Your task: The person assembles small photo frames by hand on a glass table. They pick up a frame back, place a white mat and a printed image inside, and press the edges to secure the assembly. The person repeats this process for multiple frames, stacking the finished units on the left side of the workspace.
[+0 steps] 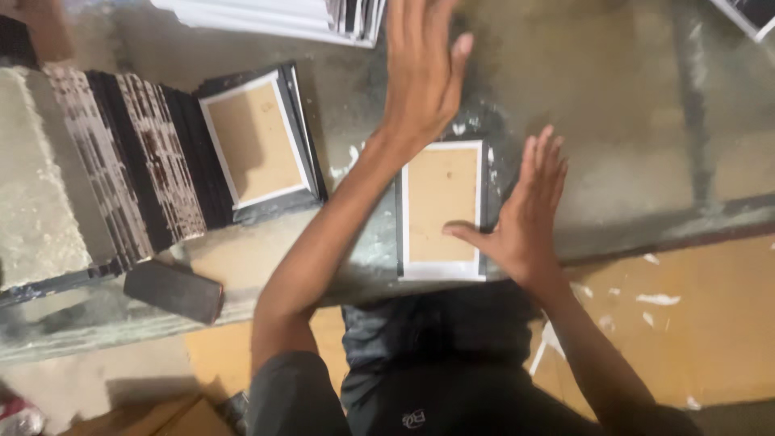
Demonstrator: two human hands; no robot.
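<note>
Down at the near edge of the glass-topped bench we have a small picture frame lying back side up, its brown backing board bordered in white and dark. Our right hand rests beside its right edge, fingers spread flat and pointing away from us, with the thumb laid across the lower part of the backing board. Our left hand hangs just beyond the frame's far edge, palm open, fingers straight and close together, gripping nothing; we cannot tell whether it touches the glass.

Toward the left end of the bench a slanted stack of frames leans in a row, the nearest one showing the same brown back and white border. A dark rectangular block lies at the near left edge, just in front of that stack. Along the far edge sits a pile of white-edged sheets or frames. White flecks dot the glass around the single frame.
</note>
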